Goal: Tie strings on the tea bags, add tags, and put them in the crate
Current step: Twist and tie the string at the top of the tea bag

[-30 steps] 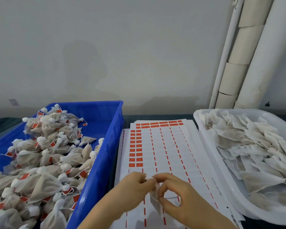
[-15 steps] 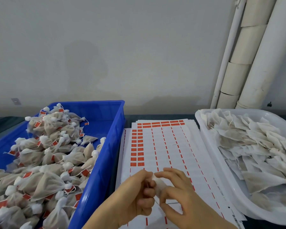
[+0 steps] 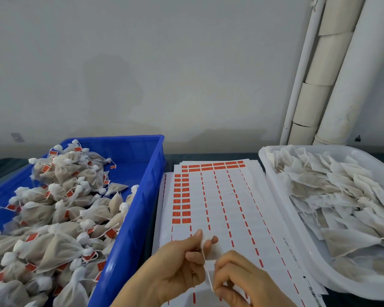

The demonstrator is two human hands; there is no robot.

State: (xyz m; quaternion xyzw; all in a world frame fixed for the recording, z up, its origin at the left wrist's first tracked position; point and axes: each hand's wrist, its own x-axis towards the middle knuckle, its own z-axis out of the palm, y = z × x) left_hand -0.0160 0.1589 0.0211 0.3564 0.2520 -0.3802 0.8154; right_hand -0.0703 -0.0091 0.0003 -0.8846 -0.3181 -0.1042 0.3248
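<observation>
My left hand [image 3: 175, 264] pinches the gathered top of a small white tea bag [image 3: 215, 250] over the tag sheets. Its thin white string [image 3: 205, 265] runs down to my right hand [image 3: 237, 278], which pinches the string's lower end with curled fingers. Much of the bag is hidden behind my fingers. Under both hands lies a stack of white sheets with red tags [image 3: 217, 196]. The blue crate [image 3: 142, 196] on the left holds a heap of tied, tagged tea bags [image 3: 60, 209].
A white tray [image 3: 297, 240] on the right is full of untied flat tea bags [image 3: 341, 196]. A grey wall stands close behind the table, with white pipes [image 3: 333, 74] at the back right. The dark table edge shows between crate and sheets.
My hands have drawn apart: the right hand has moved down and toward me, pulling the string taut from the bag, which the left hand keeps pinched at its top.
</observation>
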